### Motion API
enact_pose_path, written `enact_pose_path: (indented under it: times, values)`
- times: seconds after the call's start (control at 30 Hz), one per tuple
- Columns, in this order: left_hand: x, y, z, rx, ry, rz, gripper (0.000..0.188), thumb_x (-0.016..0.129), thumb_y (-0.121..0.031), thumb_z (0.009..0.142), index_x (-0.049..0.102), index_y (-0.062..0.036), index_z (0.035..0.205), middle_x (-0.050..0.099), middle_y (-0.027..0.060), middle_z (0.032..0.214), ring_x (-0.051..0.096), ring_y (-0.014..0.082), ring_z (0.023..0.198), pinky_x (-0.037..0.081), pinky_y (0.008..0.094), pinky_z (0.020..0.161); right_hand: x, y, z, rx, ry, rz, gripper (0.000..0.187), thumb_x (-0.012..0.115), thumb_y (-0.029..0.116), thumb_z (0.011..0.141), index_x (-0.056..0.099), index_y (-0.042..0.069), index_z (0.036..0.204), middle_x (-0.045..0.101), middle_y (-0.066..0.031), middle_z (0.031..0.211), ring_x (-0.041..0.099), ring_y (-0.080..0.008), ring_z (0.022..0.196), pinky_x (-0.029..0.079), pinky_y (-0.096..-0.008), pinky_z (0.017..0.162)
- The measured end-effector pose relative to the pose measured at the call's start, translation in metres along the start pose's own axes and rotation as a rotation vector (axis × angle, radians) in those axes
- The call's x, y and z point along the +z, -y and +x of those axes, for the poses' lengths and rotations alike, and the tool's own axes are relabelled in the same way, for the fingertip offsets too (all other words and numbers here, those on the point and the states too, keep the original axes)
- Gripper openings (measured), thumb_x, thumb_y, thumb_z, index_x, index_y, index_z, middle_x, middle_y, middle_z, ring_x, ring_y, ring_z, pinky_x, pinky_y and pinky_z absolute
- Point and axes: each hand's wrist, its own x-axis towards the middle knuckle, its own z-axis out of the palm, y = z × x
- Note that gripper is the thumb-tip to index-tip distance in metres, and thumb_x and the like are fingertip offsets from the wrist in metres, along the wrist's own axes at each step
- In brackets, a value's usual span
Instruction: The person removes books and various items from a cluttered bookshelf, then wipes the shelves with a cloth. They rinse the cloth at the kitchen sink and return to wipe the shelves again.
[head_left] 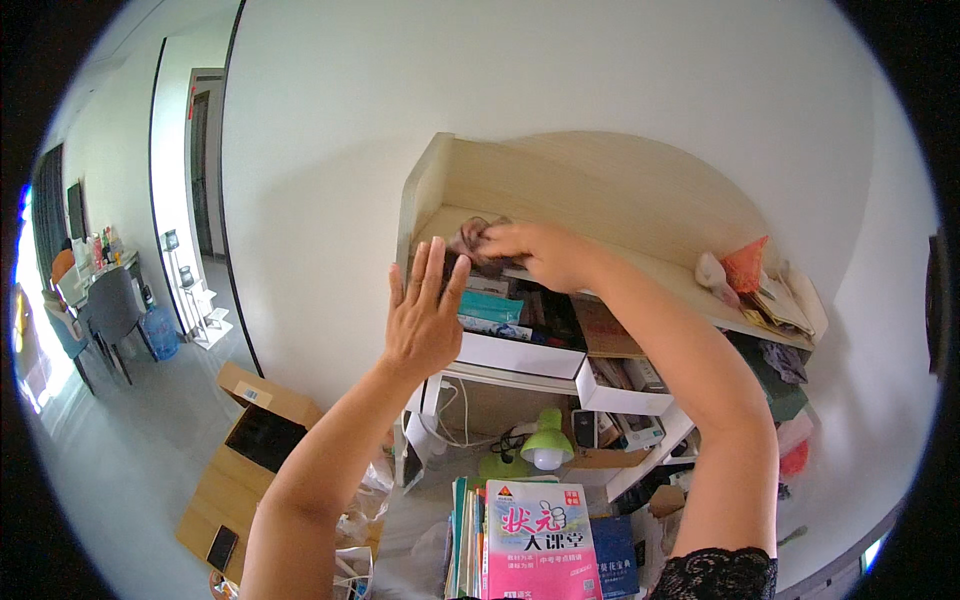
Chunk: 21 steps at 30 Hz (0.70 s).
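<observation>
Above the green lamp (548, 437) runs a pale wooden top shelf (628, 285) with a curved back board. Up and left of the lamp, a crumpled dark cloth (467, 240) is at this shelf; whether it rests fully on the board cannot be told. Up and right of the lamp, the shelf bears a whitish bag (711, 275), an orange-red packet (744, 264) and flat papers (787, 306). Directly above the lamp, a lower shelf (507, 376) carries a white open box (520, 356). The lamp stands on the counter (421, 512), with books (540, 540) in front of it.
</observation>
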Motion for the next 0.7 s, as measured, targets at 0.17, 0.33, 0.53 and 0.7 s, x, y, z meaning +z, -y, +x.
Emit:
enact_pose_path:
  times: [0.17,0.33,0.53,0.7]
  values:
    - [-0.005,0.013,0.013,0.059,-0.036,0.060,0.082,0.064,-0.014,0.073,0.024,-0.0042,0.144,0.017,0.0205,0.152,0.017,0.0357,0.141,0.011,0.0603,0.110,-0.007,0.009,-0.098,0.079,-0.199,-0.163,0.050,0.044,-0.013,0.068,0.065,0.010,0.107,0.058,-0.0175,0.123,0.052,-0.0363,0.116,0.041,-0.0410,0.099]
    - [-0.009,0.007,0.028,0.075,0.014,0.043,0.083,0.069,-0.022,0.075,0.026,-0.0098,0.145,0.025,0.0149,0.150,0.022,0.0319,0.139,0.009,0.0631,0.108,-0.030,-0.001,-0.187,0.372,-0.378,-0.187,0.025,0.063,0.010,0.070,0.060,0.004,0.094,0.061,-0.0161,0.103,0.058,-0.0317,0.098,0.045,-0.0396,0.088]
    - [0.002,-0.001,0.031,-0.021,-0.042,-0.041,0.063,0.069,-0.027,0.076,0.044,-0.0111,0.131,0.044,0.0119,0.132,0.036,0.0318,0.130,0.008,0.0649,0.108,-0.046,-0.020,-0.168,0.658,-0.330,-0.236,0.041,0.075,0.026,0.068,0.052,0.005,0.095,0.056,-0.0087,0.086,0.054,-0.0206,0.085,0.044,-0.0347,0.078]
    - [0.001,0.005,0.032,-0.015,-0.095,-0.031,0.058,0.071,-0.028,0.074,0.048,-0.0105,0.124,0.048,0.0120,0.125,0.042,0.0327,0.122,0.008,0.0649,0.107,-0.098,-0.065,-0.132,0.642,-0.463,-0.112,0.036,0.070,0.014,0.069,0.052,0.008,0.100,0.055,-0.0072,0.095,0.052,-0.0183,0.094,0.043,-0.0320,0.083]
